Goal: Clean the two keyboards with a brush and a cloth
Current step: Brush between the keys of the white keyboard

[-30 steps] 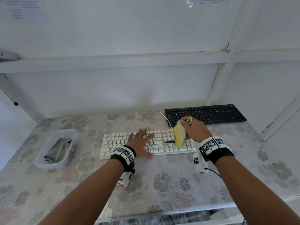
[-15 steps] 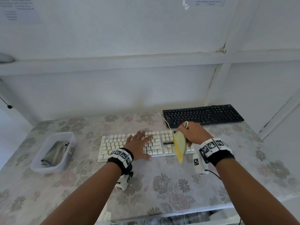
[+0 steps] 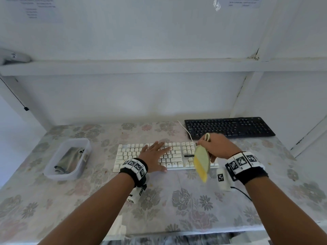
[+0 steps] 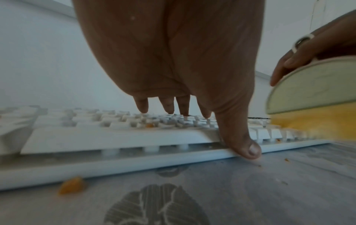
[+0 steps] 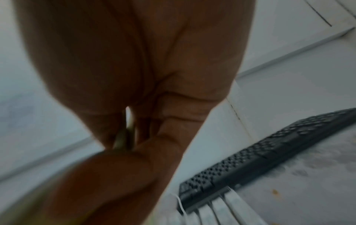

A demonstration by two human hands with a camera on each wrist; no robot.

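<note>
Head view: the white keyboard [image 3: 166,157] is seen lying on the flower-patterned table [image 3: 177,206], and the left hand [image 3: 154,156] is laid flat on its keys with fingers straight and spread. From the left wrist view, the thumb is seen pressed against the keyboard's front edge, and orange crumbs [image 4: 71,185] are scattered on the table just beside it. The brush [image 3: 201,161], pale green with yellow bristles, is gripped in the right hand [image 3: 216,147] over the keyboard's right end. The black keyboard [image 3: 230,127] is placed behind, near the wall. A clear plastic container [image 3: 68,158] holding a grey cloth [image 3: 69,160] is set well to the left.
</note>
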